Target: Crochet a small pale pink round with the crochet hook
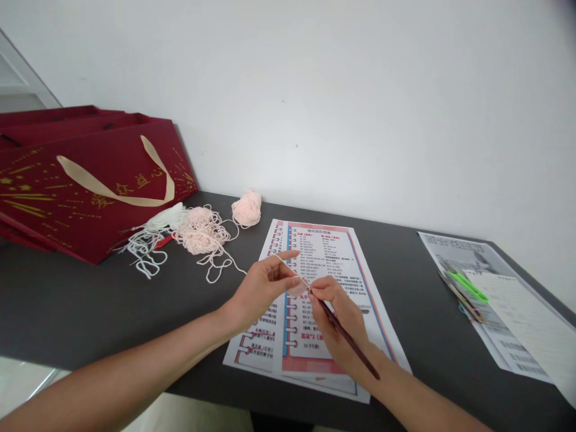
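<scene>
My right hand [335, 318] is closed around a crochet hook with a long dark brown handle [355, 348]. Between the thumb and fingers of my left hand [265, 285] is a small pale pink crochet piece [297, 289], partly hidden by the fingertips. A strand of pink yarn [288, 266] passes over my raised left index finger down to the hook's tip. The yarn trails left to a loose pink tangle [202, 231] on the table. Under both hands lie printed pattern sheets [382, 336] with red and blue borders.
Dark red gift bags [148, 132] stand at the left, with white yarn [155, 231] before them. A pink yarn ball [246, 209] rests near the wall. At the right are papers [531, 312], a bright green tool [468, 285] and scissors-like metal blades [461, 297].
</scene>
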A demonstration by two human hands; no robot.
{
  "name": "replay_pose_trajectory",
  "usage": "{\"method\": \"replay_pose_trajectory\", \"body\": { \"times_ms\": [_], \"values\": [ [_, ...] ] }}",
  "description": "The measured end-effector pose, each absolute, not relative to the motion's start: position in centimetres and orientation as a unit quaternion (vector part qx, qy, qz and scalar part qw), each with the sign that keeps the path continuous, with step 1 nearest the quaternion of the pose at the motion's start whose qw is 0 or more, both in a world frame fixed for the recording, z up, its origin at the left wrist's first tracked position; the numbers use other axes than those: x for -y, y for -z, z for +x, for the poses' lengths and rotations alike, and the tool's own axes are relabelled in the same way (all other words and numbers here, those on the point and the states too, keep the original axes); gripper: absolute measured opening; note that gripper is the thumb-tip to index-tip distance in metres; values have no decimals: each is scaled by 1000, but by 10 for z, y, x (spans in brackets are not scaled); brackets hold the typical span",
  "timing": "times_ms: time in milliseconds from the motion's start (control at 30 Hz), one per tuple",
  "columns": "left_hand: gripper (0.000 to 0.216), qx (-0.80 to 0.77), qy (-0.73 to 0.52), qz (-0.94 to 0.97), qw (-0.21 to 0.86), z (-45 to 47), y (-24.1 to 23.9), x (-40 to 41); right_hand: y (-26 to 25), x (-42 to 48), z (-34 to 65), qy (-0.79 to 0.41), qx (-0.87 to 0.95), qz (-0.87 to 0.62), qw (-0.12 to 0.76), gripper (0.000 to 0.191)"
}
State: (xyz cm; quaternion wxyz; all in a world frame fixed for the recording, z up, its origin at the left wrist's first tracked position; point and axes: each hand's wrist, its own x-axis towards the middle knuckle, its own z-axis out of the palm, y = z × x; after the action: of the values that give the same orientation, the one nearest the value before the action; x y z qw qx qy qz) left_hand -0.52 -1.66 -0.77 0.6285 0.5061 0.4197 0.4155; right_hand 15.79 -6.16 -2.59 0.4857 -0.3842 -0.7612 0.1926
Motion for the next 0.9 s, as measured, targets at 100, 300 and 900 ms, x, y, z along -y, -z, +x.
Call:
{"method": "replay_pose_trajectory", "body": {
  "times_ms": [100, 300, 900],
  "values": [
    [49, -430, -420, 550, 581, -8, 9, 16, 24, 63, 159, -280, 694, -417, 517, 11],
    [40, -469, -400, 678, 400, -12, 6, 20, 14, 53, 156, -578, 443, -387, 566, 14],
    [31, -449, -388, 708, 385, -16, 5, 18, 10, 54, 168, -421, 621, -433, 500, 10]
  ]
}}
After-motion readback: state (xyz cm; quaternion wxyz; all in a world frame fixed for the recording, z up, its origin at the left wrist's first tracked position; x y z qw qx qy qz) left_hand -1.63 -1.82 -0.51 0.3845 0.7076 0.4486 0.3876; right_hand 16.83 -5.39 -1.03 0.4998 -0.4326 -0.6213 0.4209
